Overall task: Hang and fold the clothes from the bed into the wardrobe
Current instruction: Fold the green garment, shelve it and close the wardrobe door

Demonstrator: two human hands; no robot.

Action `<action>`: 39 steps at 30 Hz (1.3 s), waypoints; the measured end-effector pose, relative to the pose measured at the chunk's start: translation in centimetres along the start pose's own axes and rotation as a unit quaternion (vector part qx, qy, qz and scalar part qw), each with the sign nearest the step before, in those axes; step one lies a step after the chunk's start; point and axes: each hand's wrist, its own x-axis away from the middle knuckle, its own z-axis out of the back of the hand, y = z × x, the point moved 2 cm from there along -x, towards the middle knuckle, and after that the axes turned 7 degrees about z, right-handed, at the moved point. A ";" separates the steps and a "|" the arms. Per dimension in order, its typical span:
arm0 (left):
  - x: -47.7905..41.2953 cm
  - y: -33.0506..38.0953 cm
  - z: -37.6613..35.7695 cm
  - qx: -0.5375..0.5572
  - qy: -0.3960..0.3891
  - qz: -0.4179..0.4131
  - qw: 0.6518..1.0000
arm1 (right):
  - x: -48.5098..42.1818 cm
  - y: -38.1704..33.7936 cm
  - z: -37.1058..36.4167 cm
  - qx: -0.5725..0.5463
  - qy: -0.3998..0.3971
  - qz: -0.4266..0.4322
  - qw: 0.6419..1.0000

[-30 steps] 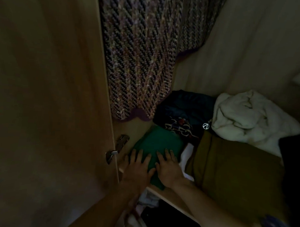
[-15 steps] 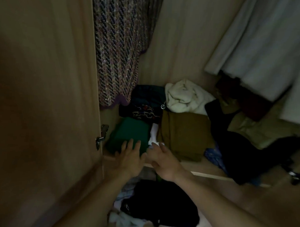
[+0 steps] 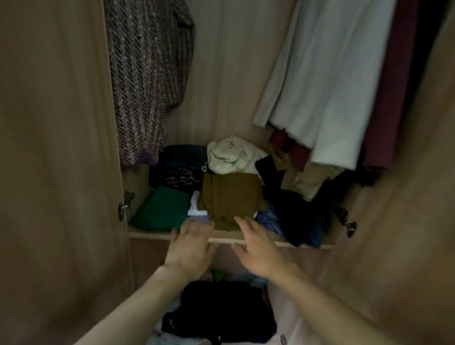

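1. At the left of the wardrobe the woven coat point(image 3: 147, 74) hangs full length, its hem just above the shelf point(image 3: 147, 234). We judge it too bulky to fold, hence the rail.
2. The green folded garment point(image 3: 162, 208) lies flat at the shelf's left front corner, beside the other stacks. It probably sits there because that corner had room and is easy to reach.
3. Our left hand point(image 3: 190, 248) sits over the shelf's front edge with fingers straight and loosely spread, holding nothing. We cannot tell whether the fingertips touch the pale cloth there.
4. The brown folded garment point(image 3: 230, 198) lies mid-shelf, squared and partly covering a white piece point(image 3: 195, 206), so the stacks pack tightly.
5. Our right hand point(image 3: 259, 251) is likewise empty and spread wide, fingertips at the brown garment's near edge. Contact is unclear. The flat palms suit patting a pile level more than gripping one.
6. On the right the pale coat point(image 3: 325, 85) and the maroon garment point(image 3: 394, 88) hang over a loose dark heap point(image 3: 297, 216).
7. With both hands free, we judge the folded piece stowed. The bed is out of view.
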 end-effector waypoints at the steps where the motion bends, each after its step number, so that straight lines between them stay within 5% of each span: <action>1: 1.7 1.0 -0.3 -0.013 -0.008 -0.007 1.000 | 1.4 0.4 0.3 0.003 0.002 -0.003 1.000; 10: 13.3 3.9 0.5 -0.036 0.039 -0.010 0.999 | 11.7 -0.8 1.5 -0.090 0.104 0.016 0.990; 23: 18.4 1.6 10.1 -0.061 0.125 -0.074 0.988 | 13.5 -9.1 7.0 -0.027 0.150 0.016 0.988; 29: 21.5 -5.2 18.4 -0.022 0.277 -0.056 0.959 | 10.0 -17.4 5.6 -0.045 0.149 0.053 0.986; 35: 23.2 -10.6 26.8 0.001 0.444 -0.044 0.895 | 7.6 -24.5 5.6 -0.055 0.155 0.100 0.981; 39: 22.7 -12.8 30.2 0.000 0.481 0.018 0.877 | 6.4 -29.3 5.7 -0.060 0.154 0.145 0.976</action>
